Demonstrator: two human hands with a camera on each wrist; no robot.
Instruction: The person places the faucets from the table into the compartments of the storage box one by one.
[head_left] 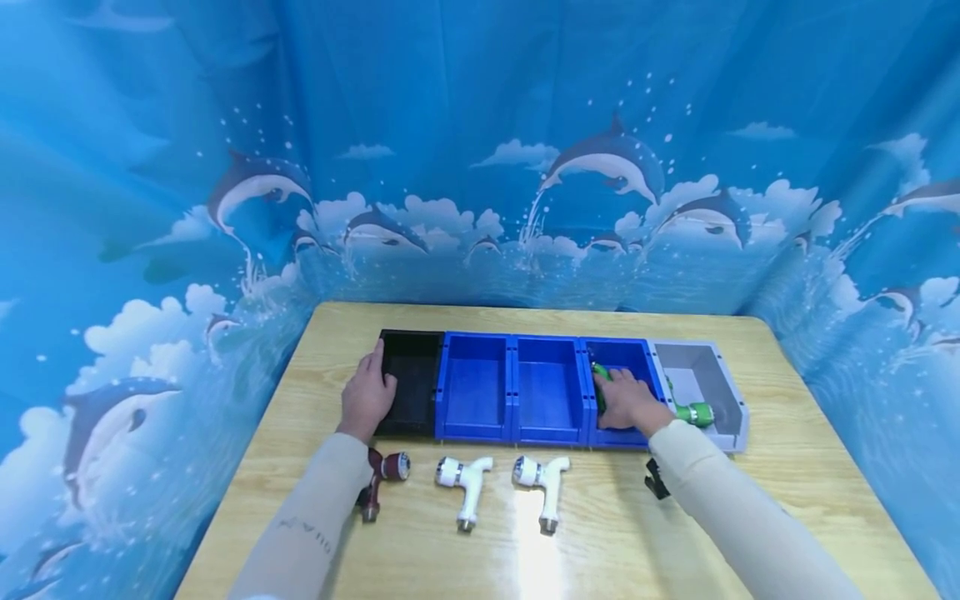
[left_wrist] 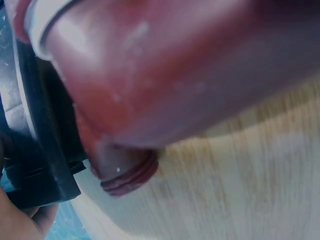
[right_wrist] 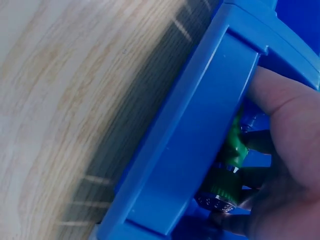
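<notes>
My right hand (head_left: 626,400) reaches down into the rightmost blue bin (head_left: 636,350), its fingers round a green faucet (right_wrist: 232,145). In the right wrist view the faucet lies partly hidden behind the bin's front wall and the fingers (right_wrist: 257,177). My left hand (head_left: 367,396) rests on the left wall of the black bin (head_left: 412,337), the index finger straight along its rim. Below the left wrist lies a dark red faucet (head_left: 393,467), partly covered by the sleeve; it fills much of the left wrist view, close up (left_wrist: 150,75).
Two white faucets (head_left: 472,483) (head_left: 551,487) lie in front of the bins. Two more blue bins (head_left: 476,429) (head_left: 551,433) stand between the black bin and my right hand. A grey bin (head_left: 738,417) at the right end contains another green faucet (head_left: 699,414). A dolphin-print curtain surrounds the wooden table (head_left: 600,542).
</notes>
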